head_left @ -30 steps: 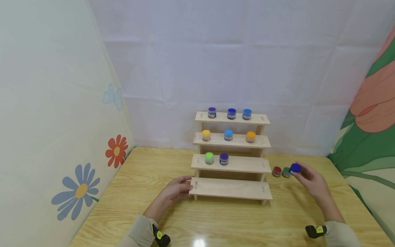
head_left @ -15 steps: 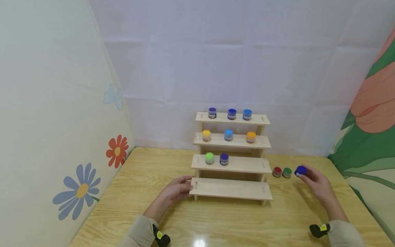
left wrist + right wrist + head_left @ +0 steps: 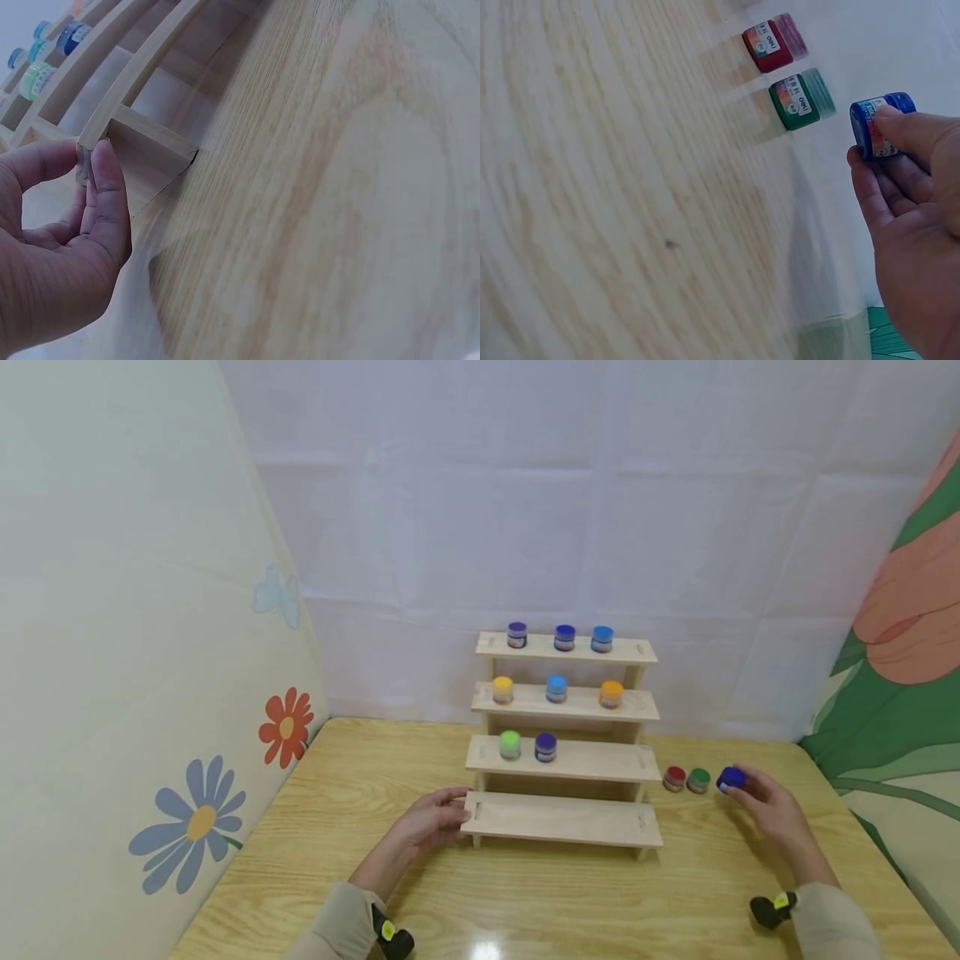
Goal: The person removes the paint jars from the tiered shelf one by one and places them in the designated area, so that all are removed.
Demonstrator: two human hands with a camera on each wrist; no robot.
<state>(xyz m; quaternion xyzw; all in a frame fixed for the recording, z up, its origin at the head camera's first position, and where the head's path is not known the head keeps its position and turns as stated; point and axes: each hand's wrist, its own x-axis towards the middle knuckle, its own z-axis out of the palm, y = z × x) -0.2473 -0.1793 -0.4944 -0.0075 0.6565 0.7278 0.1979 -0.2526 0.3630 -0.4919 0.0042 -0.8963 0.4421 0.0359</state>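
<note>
My right hand (image 3: pixel 776 810) grips a small dark blue paint jar (image 3: pixel 877 124) between thumb and fingers, to the right of the wooden stand. Whether the jar's base touches the table I cannot tell. Beside it stand a green paint jar (image 3: pixel 698 780) and a red paint jar (image 3: pixel 674 778). With thumb and fingers my left hand (image 3: pixel 427 822) pinches the left end of the lowest board on the four-step wooden stand (image 3: pixel 562 817), as the left wrist view shows. A light green jar (image 3: pixel 510 745) and a dark violet-blue jar (image 3: pixel 545 747) sit on the second board from the bottom.
Two yellow-orange jars, one a yellow jar (image 3: pixel 502 690), flank a light blue jar (image 3: pixel 556 688) on the third board. Three bluish jars, among them a blue jar (image 3: pixel 565 637), line the top board. A white cloth (image 3: pixel 420 527) hangs behind the wood-grain table (image 3: pixel 360 760).
My right hand has shifted a little to the right and lowered with the blue jar, away from the green jar. My left hand has stayed on the stand.
</note>
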